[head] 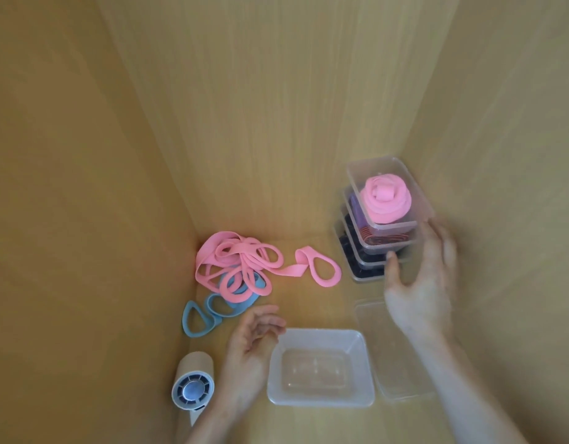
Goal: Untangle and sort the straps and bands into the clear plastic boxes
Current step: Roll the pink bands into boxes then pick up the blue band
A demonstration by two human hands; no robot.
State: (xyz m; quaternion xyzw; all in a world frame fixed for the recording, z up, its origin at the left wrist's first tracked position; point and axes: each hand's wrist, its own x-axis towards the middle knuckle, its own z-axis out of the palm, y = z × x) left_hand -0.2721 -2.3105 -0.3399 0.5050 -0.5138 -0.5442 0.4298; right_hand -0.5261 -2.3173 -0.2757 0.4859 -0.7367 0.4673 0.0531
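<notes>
Pink strap (211, 251) tangled over blue band (186, 318); open clear box (276, 379) empty; stacked boxes (377, 251) filled, pink roll (385, 200) topmost.

Light wood-grain walls (276, 107) and floor (308, 309)

Strap tangle (238, 267) back left, box stack (377, 251) back right. Open box (321, 331) front centre, lid (395, 363) just right, fan (193, 379) left.

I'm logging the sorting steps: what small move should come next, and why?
Probably the left hand reaches for the tangled pink strap: it holds nothing, the strap lies knotted over a blue band, and the clear box in front sits empty.
</notes>
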